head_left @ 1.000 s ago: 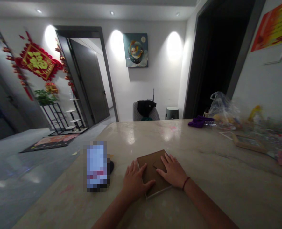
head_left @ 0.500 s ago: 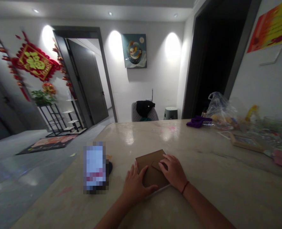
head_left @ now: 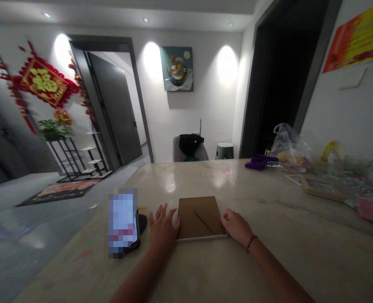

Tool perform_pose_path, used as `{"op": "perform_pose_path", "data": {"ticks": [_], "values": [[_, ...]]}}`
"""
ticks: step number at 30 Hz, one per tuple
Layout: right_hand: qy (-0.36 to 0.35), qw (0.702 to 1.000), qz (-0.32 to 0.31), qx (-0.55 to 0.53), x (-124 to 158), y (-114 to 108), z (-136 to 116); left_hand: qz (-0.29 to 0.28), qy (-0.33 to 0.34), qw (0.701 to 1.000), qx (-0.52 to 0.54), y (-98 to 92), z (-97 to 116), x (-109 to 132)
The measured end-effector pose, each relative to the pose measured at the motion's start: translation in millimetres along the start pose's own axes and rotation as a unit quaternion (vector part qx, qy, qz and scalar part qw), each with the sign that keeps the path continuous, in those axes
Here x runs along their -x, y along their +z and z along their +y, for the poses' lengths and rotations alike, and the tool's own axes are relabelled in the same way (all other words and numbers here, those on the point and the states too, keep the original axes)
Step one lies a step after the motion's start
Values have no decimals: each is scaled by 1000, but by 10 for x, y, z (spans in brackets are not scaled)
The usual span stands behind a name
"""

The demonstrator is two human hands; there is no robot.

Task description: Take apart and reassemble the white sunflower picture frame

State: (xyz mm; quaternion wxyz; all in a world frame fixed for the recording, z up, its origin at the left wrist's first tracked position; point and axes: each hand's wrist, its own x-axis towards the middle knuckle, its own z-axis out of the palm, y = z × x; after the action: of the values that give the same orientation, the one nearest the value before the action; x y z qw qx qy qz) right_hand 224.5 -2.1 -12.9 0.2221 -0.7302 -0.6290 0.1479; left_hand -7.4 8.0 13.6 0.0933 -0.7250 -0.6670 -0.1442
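A flat photo frame (head_left: 189, 221) lies on the marble-patterned table (head_left: 189, 273), its brown back facing up and its white rim showing along the near edge. A thin dark diagonal strip or slit (head_left: 203, 221) crosses the brown back. My left hand (head_left: 163, 225) rests by the left edge, fingers spread, with the thumb against the frame's side. On the opposite side, the curled fingers of my right hand (head_left: 237, 225) pinch the right edge. A red cord circles my right wrist.
Left of my left hand stands a phone (head_left: 122, 223) with a blurred screen, on a dark holder. Along the table's right side lie a purple cloth (head_left: 258, 162), a plastic bag (head_left: 290, 145), a wooden frame (head_left: 322, 189) and a pink box (head_left: 372, 211). A chair stands beyond the table.
My left hand has slid left off the brown back to its edge. My right hand has left the raised flap and moved to the right edge. The frame now sits straighter.
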Motion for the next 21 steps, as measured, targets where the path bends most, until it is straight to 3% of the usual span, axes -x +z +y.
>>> {"op": "perform_pose_path", "data": {"ticks": [8,14,21], "values": [[14,992,73,99,16,88,-217,-52,-12,991,122,67,-49,-109],[23,990,79,115,-22,110,-224,-51,-50,994,78,56,-42,-103],[-49,985,75,147,11,-54,-87,-21,-47,998,46,26,-126,-71]]}}
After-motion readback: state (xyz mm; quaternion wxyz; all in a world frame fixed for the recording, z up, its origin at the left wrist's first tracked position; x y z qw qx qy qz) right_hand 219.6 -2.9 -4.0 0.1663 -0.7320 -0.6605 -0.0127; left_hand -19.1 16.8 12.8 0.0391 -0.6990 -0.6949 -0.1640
